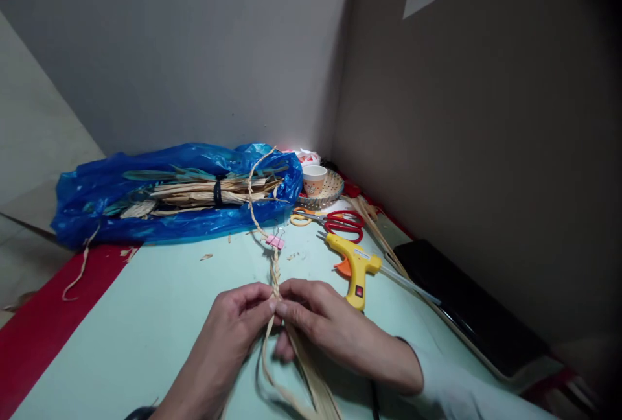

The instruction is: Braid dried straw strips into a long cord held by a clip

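Two bare hands around one pale braid (275,269), low in the middle of the view above the mint-green tabletop (170,306). Left hand (232,319) pinching the braid's near end between thumb and fingers; right hand (330,319) pinching at the same spot, thumbs side by side. Below the fingers, loose flat strands (313,378) trailing toward the bottom edge. Beyond the fingers, a pink clip (275,242) on the braid, then a curved far length up over the rim of a blue plastic bag (165,234). Inside that wide-open bag, a bundle of dry strips (192,194) bound with a dark tie (218,192). To the right of the bag, a shallow woven basket (335,188), with an upright patterned paper cup (315,181) inside its rim. Behind the cup, a red-and-white wrapper (308,157), contents hidden. In front of the basket, red-handled scissors (346,221) beside orange-handled scissors (301,216). Nearer the right hand, a yellow glue gun (358,266), a translucent stick (408,285) protruding from its back.
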